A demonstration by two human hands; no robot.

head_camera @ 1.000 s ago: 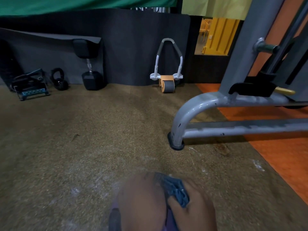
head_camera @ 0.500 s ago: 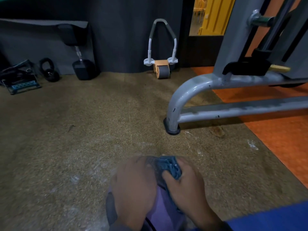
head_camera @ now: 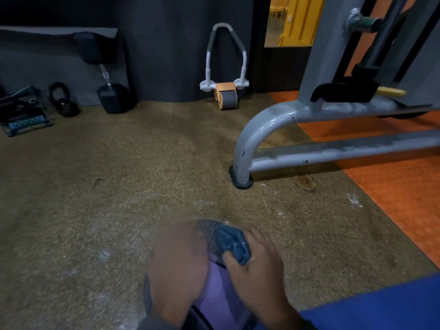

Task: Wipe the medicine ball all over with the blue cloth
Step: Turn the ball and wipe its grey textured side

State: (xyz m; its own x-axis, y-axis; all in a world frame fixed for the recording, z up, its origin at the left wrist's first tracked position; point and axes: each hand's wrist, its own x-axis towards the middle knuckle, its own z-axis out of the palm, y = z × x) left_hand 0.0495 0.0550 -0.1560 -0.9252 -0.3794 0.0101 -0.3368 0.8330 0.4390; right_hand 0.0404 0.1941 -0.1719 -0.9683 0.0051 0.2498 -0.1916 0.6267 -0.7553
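- Head view, low in the frame: the right hand [head_camera: 254, 265] has its fingers and thumb curled round a bunched blue cloth [head_camera: 234, 245], pinching it against the top of the medicine ball [head_camera: 215, 282].
- Beside it, the left hand [head_camera: 178, 267] lies spread on the ball's left side, fingers fairly straight and cupped over the curve; it is blurred, so the fingertips cannot be made out.
- Between the two hands the ball shows a lilac panel nearer the person and a dark grey, finely textured patch at its top, under the cloth.
- Its lower part is cut off by the frame edge.
- Round the ball lies brown speckled flooring [head_camera: 119, 198].
- Beyond the ball and to the right stands a grey machine frame [head_camera: 259, 129], its foot well apart from the ball.
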